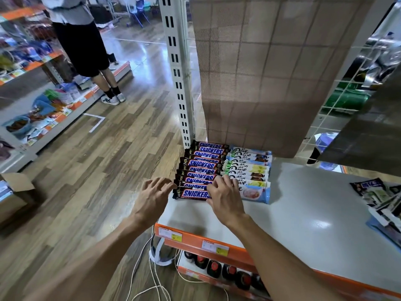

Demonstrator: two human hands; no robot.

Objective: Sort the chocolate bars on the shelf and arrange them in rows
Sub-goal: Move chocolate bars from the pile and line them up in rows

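Observation:
Several brown Snickers bars (201,165) lie in a row at the left end of the grey shelf (303,213). Beside them on the right runs a row of pale Dove bars (249,170) in blue, green and white wrappers. My left hand (154,196) hovers at the left ends of the nearest Snickers bars, fingers spread and relaxed, touching or nearly touching them. My right hand (225,196) rests on the seam between the two rows, fingers bent over the nearest Snickers bar (193,194) and the front Dove bar (253,194).
A pile of other packets (382,203) lies at the shelf's right edge. A white slotted upright (178,72) and a brown checked panel (271,72) stand behind the rows. Bottles (217,268) fill the shelf below. A person (86,51) stands on the wooden floor to the left.

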